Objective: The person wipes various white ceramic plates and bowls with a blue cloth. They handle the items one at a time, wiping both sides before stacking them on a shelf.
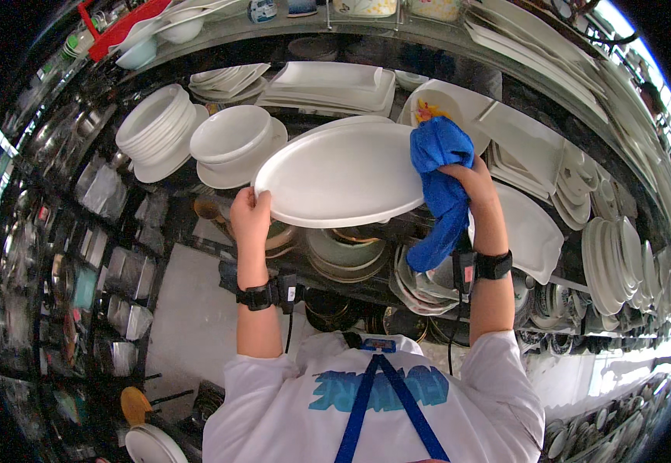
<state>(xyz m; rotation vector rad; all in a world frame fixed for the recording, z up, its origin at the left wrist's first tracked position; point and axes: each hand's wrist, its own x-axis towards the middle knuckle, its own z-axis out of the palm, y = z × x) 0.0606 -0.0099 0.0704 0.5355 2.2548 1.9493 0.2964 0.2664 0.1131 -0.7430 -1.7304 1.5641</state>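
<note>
A large white oval platter [341, 173] is held up in front of the shelf, slightly tilted. My left hand [251, 214] grips its left end, thumb on top of the rim. Bunched in my right hand [469, 176] is a blue cloth [442, 144], pressed over the platter's right end. The cloth's loose tail hangs below that hand, and it hides that end of the rim. Behind the platter, the edge of another white dish [347, 121] shows. White bowls [231, 136] on a plate stand just left of the platter.
A taller stack of white bowls [153, 127] stands at far left. Rectangular white plates [329, 87] lie behind the platter. Below it, the lower shelf holds stacked round plates [347, 260] and patterned bowls [428, 289]. Upright oval plates [610, 266] line the right.
</note>
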